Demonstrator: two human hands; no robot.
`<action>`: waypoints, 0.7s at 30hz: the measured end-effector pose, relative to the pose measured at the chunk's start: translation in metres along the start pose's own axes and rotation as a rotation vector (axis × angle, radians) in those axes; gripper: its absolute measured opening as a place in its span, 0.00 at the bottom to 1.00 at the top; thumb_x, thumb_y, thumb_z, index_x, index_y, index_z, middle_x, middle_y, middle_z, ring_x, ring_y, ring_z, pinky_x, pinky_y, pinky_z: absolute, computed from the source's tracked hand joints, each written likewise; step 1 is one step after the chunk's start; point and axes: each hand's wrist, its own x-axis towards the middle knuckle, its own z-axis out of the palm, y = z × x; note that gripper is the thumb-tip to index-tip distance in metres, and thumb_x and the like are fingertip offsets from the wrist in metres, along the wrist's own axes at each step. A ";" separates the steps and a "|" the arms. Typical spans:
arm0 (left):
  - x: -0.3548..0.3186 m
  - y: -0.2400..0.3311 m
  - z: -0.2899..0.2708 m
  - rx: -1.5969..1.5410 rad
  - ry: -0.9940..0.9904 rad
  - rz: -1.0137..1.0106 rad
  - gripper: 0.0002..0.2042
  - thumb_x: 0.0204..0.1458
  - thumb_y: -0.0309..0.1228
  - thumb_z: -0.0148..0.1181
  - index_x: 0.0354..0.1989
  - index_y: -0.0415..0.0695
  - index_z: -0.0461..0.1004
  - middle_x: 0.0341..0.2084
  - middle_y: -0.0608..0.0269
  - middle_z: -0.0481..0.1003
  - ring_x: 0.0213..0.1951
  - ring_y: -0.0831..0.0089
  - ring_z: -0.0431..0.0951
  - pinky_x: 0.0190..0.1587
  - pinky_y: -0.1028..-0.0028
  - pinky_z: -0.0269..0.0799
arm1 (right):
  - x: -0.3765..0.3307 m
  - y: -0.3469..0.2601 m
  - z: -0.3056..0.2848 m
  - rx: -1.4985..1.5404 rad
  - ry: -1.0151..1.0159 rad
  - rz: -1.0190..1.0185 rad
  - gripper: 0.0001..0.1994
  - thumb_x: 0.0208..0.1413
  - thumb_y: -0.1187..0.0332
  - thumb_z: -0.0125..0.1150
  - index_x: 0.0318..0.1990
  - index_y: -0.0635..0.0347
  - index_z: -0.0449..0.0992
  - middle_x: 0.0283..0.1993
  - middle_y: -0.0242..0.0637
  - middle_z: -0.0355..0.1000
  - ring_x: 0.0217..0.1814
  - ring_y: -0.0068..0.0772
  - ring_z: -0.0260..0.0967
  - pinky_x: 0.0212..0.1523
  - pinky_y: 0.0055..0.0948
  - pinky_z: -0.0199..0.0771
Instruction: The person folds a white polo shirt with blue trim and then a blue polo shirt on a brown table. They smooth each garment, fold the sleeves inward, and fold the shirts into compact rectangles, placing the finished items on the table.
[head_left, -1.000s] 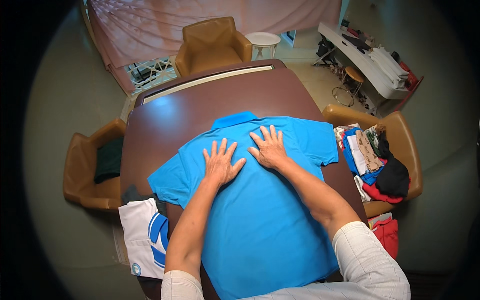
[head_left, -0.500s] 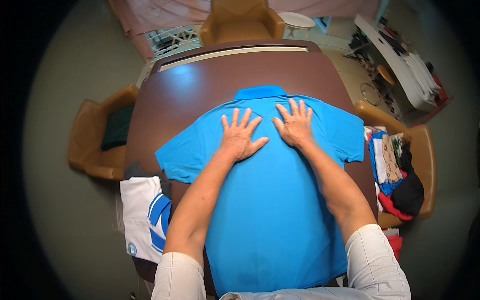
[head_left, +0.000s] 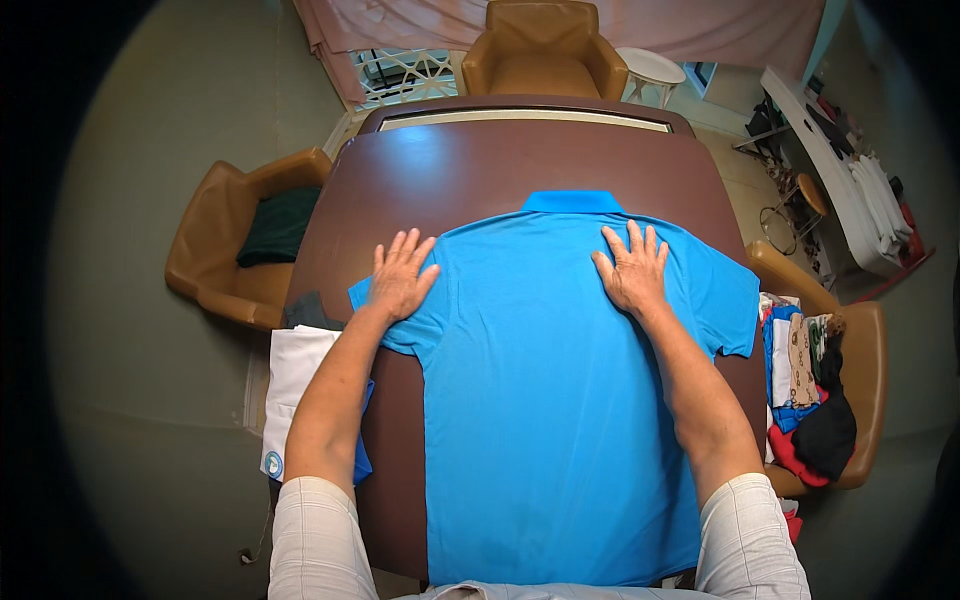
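A bright blue polo shirt [head_left: 545, 400] lies spread out, back side up, on the brown table [head_left: 480, 160]. Its collar [head_left: 571, 202] points to the far side and its hem is near my body. My left hand [head_left: 401, 278] rests flat on the left sleeve, fingers spread, by the shoulder seam. On the upper back at the right, below the shoulder, my right hand [head_left: 634, 272] lies open with its fingers apart. Neither hand grips the cloth. My left forearm partly hides a folded white shirt with blue trim [head_left: 290, 385] at the table's left edge.
A tan armchair [head_left: 205, 225] with a dark green cloth stands at the left; another armchair [head_left: 545, 65] is beyond the table. Folded clothes [head_left: 800, 365] are piled on the right-hand chair [head_left: 868, 350]. At the far right is a white desk [head_left: 830, 170], and a round white stool [head_left: 650, 67] stands behind.
My left hand has slid left from the shirt's upper back onto the left sleeve. The right hand stays on the upper right back. The view has shifted a little.
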 end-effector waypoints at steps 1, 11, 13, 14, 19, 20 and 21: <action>-0.002 -0.010 -0.003 0.014 -0.006 -0.037 0.33 0.73 0.57 0.43 0.82 0.58 0.57 0.83 0.55 0.50 0.83 0.55 0.44 0.82 0.43 0.35 | 0.000 -0.001 0.001 0.004 0.007 -0.005 0.32 0.71 0.38 0.51 0.77 0.37 0.69 0.84 0.52 0.51 0.87 0.68 0.39 0.82 0.74 0.31; -0.081 0.047 -0.033 0.123 -0.016 0.192 0.35 0.69 0.51 0.56 0.79 0.46 0.60 0.79 0.42 0.56 0.81 0.47 0.51 0.80 0.41 0.44 | -0.001 0.005 0.007 -0.035 0.045 -0.017 0.31 0.71 0.38 0.52 0.76 0.37 0.69 0.84 0.52 0.53 0.86 0.69 0.41 0.80 0.76 0.33; -0.097 0.058 -0.026 0.057 -0.128 0.126 0.38 0.69 0.55 0.55 0.80 0.46 0.58 0.81 0.42 0.52 0.82 0.47 0.47 0.81 0.42 0.41 | -0.003 0.003 0.006 -0.027 0.029 -0.011 0.32 0.71 0.37 0.51 0.77 0.37 0.69 0.84 0.51 0.52 0.86 0.68 0.41 0.81 0.75 0.32; -0.098 0.055 -0.025 0.055 -0.153 0.097 0.40 0.69 0.58 0.52 0.81 0.46 0.56 0.82 0.43 0.49 0.83 0.48 0.44 0.82 0.44 0.39 | -0.002 0.002 0.005 -0.026 0.022 -0.011 0.32 0.71 0.37 0.51 0.77 0.37 0.68 0.84 0.51 0.52 0.87 0.68 0.40 0.81 0.75 0.32; -0.093 0.049 -0.028 0.048 -0.224 0.034 0.44 0.68 0.64 0.48 0.84 0.47 0.50 0.84 0.44 0.40 0.84 0.51 0.34 0.83 0.50 0.31 | -0.002 0.006 0.003 -0.003 -0.004 0.011 0.33 0.71 0.38 0.50 0.78 0.38 0.67 0.85 0.51 0.51 0.87 0.67 0.39 0.81 0.74 0.31; -0.090 0.050 -0.031 0.043 -0.231 0.025 0.44 0.68 0.63 0.49 0.84 0.46 0.50 0.84 0.44 0.41 0.84 0.50 0.35 0.83 0.51 0.31 | -0.002 0.008 0.002 -0.009 -0.006 0.003 0.33 0.71 0.38 0.50 0.78 0.38 0.67 0.85 0.51 0.51 0.87 0.67 0.39 0.81 0.73 0.30; -0.089 0.051 -0.033 0.033 -0.235 0.024 0.44 0.68 0.62 0.51 0.84 0.45 0.49 0.84 0.43 0.41 0.84 0.50 0.35 0.83 0.51 0.31 | -0.001 0.008 0.001 -0.023 -0.005 0.002 0.33 0.71 0.38 0.49 0.78 0.38 0.66 0.85 0.51 0.51 0.87 0.67 0.38 0.82 0.73 0.30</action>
